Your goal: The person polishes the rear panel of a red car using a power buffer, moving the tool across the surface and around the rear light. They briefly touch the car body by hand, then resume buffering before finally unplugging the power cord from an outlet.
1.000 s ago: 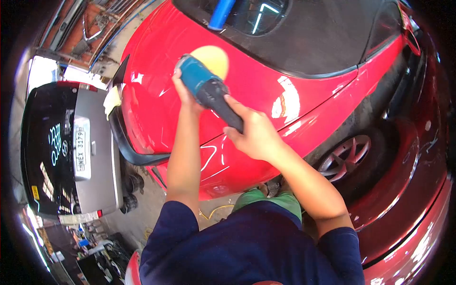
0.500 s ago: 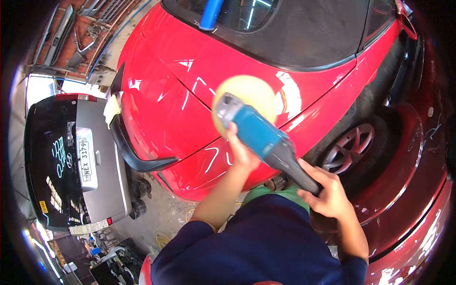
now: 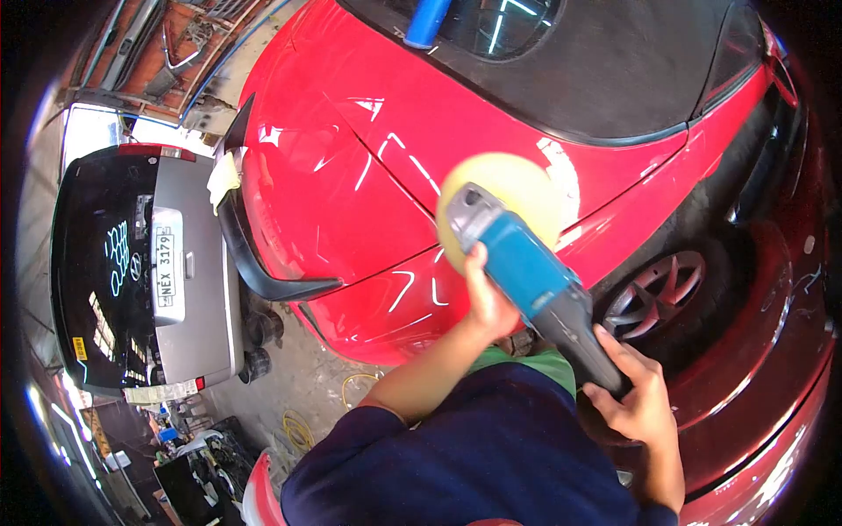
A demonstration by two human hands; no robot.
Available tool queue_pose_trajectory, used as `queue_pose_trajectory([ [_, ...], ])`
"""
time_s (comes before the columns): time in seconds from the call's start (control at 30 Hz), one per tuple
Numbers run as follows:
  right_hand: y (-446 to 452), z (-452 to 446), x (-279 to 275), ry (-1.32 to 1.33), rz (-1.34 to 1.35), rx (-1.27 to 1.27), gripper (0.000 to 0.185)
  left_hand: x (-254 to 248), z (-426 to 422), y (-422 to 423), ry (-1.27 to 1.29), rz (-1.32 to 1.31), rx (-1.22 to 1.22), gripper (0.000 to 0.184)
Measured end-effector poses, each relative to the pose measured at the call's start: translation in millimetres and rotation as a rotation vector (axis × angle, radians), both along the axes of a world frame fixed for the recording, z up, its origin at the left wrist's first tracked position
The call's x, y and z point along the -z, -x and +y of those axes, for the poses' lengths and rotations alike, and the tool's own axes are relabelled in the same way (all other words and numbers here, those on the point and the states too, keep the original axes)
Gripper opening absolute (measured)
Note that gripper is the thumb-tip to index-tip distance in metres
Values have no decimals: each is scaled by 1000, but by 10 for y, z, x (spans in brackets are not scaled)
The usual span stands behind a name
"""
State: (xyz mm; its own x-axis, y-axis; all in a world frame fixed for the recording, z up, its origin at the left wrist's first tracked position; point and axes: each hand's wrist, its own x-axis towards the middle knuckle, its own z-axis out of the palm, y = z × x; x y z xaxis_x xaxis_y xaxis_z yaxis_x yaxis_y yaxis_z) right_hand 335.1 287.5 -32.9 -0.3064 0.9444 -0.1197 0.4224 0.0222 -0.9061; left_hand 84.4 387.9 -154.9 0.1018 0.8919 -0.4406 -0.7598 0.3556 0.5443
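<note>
A teal and black power polisher [image 3: 529,265] lies over the glossy red car body [image 3: 386,232]. Its round yellow pad [image 3: 529,186] is blurred at the rim and appears to rest on the paint near a panel seam. My left hand [image 3: 488,302] supports the polisher's front from below, thumb up against the teal housing. Around the black rear handle, my right hand [image 3: 636,394] is closed. The pad's underside and some of my left fingers are hidden by the tool and hand.
A yellow cloth [image 3: 224,181] hangs on the black trim [image 3: 246,250] of the red car. A blue cylinder [image 3: 427,22] sits by its dark glass. A grey vehicle [image 3: 197,272] stands left, a dark red car [image 3: 745,351] right. Yellow hose [image 3: 298,430] lies on the floor.
The polisher, with both hands still on it, has moved right and slightly down in view. The surroundings have shifted too as the camera turned; the pad sits slightly farther right on the red paint.
</note>
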Motion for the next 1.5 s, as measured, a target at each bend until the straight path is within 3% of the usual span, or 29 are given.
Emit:
queue_pose_trajectory([
  [0.07,291,269,6,-57,26,-35,83,113,259,340,-7,45,-67,93],
  [0.2,792,840,-95,-36,40,-81,80,74,856,883,-151,28,-116,93],
  [0.27,998,1112,11,-175,49,-103,80,38,1175,1056,-213,21,-155,92],
  [0.33,1204,1357,-199,18,-14,-114,79,20,1467,1247,-253,13,-198,91],
  [0.57,1604,1781,47,-213,-47,-62,79,-114,2073,1423,-253,-40,-200,95],
  [0.67,1662,1873,102,-284,-68,-74,79,-71,2189,1434,-285,-81,-229,98],
  [0.7,1684,1892,17,-167,-114,-68,80,-43,2219,1437,-300,-94,-235,99],
  [0.83,1744,2015,165,-346,-144,-120,79,61,2330,1535,-333,-174,-236,99],
  [1.07,1852,2047,140,-299,-181,-111,79,94,2370,1636,-355,-220,-220,98],
  [1.27,1761,1946,-22,-216,-225,-117,78,43,2183,1524,-276,-191,-255,97],
  [1.5,1485,1658,23,-318,-230,-133,78,135,1857,1288,-303,-245,-234,87],
])
